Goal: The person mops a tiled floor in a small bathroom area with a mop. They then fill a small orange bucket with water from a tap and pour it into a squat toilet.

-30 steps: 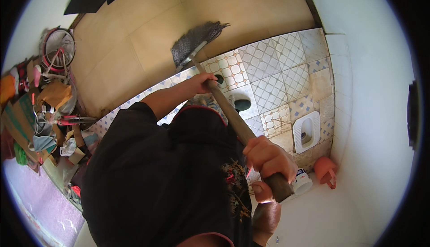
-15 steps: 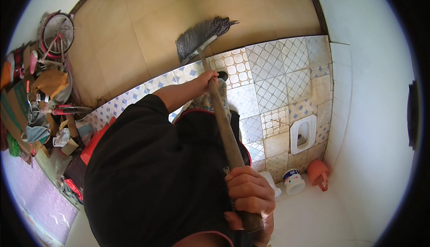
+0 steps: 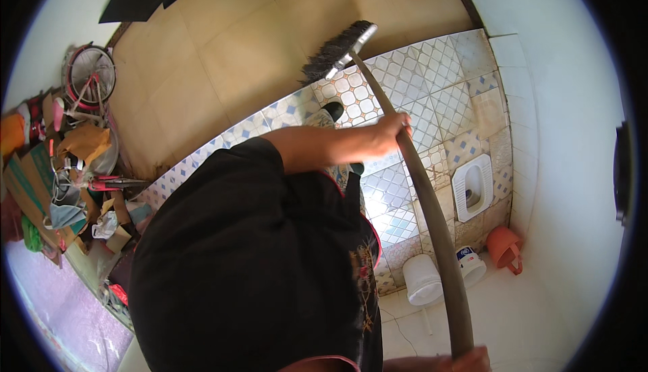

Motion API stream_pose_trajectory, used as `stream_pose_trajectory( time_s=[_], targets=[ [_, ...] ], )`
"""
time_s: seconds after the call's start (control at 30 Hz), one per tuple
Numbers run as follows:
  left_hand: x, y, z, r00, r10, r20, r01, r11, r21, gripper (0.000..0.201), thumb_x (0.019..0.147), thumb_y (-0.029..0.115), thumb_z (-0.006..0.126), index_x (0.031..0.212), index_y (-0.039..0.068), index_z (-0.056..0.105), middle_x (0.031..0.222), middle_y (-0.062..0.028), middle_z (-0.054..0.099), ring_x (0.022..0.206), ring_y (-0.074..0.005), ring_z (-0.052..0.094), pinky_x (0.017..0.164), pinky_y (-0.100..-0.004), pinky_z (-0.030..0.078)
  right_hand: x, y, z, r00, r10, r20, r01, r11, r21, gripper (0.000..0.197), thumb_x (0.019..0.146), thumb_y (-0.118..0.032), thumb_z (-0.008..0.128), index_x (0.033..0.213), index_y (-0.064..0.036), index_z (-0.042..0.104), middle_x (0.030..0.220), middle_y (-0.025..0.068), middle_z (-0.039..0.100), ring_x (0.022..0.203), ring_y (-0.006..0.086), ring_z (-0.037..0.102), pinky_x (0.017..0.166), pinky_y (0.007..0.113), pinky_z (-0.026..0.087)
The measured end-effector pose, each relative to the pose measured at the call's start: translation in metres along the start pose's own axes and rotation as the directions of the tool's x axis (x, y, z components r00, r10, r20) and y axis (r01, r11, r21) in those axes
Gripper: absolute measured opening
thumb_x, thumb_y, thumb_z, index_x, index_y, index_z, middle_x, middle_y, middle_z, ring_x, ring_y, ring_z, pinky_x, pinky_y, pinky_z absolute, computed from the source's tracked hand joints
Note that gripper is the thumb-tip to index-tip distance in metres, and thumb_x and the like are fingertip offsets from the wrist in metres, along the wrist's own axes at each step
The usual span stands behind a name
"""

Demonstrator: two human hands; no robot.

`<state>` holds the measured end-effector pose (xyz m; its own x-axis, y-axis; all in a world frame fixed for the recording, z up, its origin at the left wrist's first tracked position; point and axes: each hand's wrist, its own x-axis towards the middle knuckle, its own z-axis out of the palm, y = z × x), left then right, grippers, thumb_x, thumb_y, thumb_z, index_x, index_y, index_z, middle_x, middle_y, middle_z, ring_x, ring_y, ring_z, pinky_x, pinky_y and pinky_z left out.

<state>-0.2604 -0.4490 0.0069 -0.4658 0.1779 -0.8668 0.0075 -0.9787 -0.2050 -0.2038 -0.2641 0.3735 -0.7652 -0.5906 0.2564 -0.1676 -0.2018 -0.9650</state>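
A long-handled broom (image 3: pixel 424 190) slants from the lower right up to the doorway, its brown handle passing in front of me. Its pale head and dark bristles (image 3: pixel 336 49) lie over the edge between the tan floor and the patterned tiles. Partway up the handle, my left hand (image 3: pixel 390 133) is closed around it, arm stretched across my black top. My right hand (image 3: pixel 471 360) grips the handle's lower end at the bottom edge of the picture and is partly cut off.
A squat toilet (image 3: pixel 472 188) is set in the tiles at right. Below it are a white bucket (image 3: pixel 422 277), a white tub (image 3: pixel 472 266) and a red bucket (image 3: pixel 504 247). At left stand a pink bicycle (image 3: pixel 89 75) and piled cardboard (image 3: pixel 34 193). A white wall (image 3: pixel 567 102) bounds the right.
The broom head has swung right, from the tan floor to the tile edge, and turned. My left hand moved right; my right hand moved down and right. My view shifted slightly.
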Motion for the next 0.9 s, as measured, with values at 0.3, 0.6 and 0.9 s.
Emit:
stream_pose_trajectory(
  time_s=[0.3,0.6,0.9],
  targets=[
    [-0.068,-0.169,0.052,0.934,-0.348,0.084,0.304,0.895,0.328,0.017,0.079,0.008,0.048,0.089,-0.002,0.038,0.067,-0.0047,0.039,0.053,-0.0119,0.041,0.046,-0.0219,0.042,-0.026,0.004,-0.081,0.958,-0.071,-0.276,0.108,0.987,0.119,0.023,0.071,-0.016,0.056,0.059,-0.0099,0.038,0.054,0.0027,0.043,0.047,0.0153,0.044,0.051,0.035,0.041],
    [-0.092,-0.218,0.077,0.830,-0.557,0.010,0.456,0.690,0.562,0.014,0.073,0.007,0.053,0.082,0.005,0.042,0.074,-0.0052,0.045,0.065,-0.0170,0.051,0.058,-0.0303,0.046,0.040,0.127,-0.076,0.945,0.087,-0.315,-0.041,0.988,0.150,0.022,0.072,-0.017,0.054,0.059,-0.0108,0.037,0.055,0.0018,0.041,0.048,0.0150,0.043,0.053,0.034,0.040],
    [-0.111,-0.157,0.118,0.839,-0.538,0.084,0.347,0.647,0.678,0.011,0.075,0.012,0.054,0.081,0.007,0.047,0.074,-0.0033,0.051,0.072,-0.0161,0.056,0.069,-0.0336,0.045,0.009,0.051,-0.088,0.866,-0.027,-0.499,0.060,0.997,0.049,0.022,0.073,-0.018,0.053,0.060,-0.0118,0.037,0.056,0.0008,0.040,0.050,0.0148,0.042,0.056,0.034,0.038]
  ],
)
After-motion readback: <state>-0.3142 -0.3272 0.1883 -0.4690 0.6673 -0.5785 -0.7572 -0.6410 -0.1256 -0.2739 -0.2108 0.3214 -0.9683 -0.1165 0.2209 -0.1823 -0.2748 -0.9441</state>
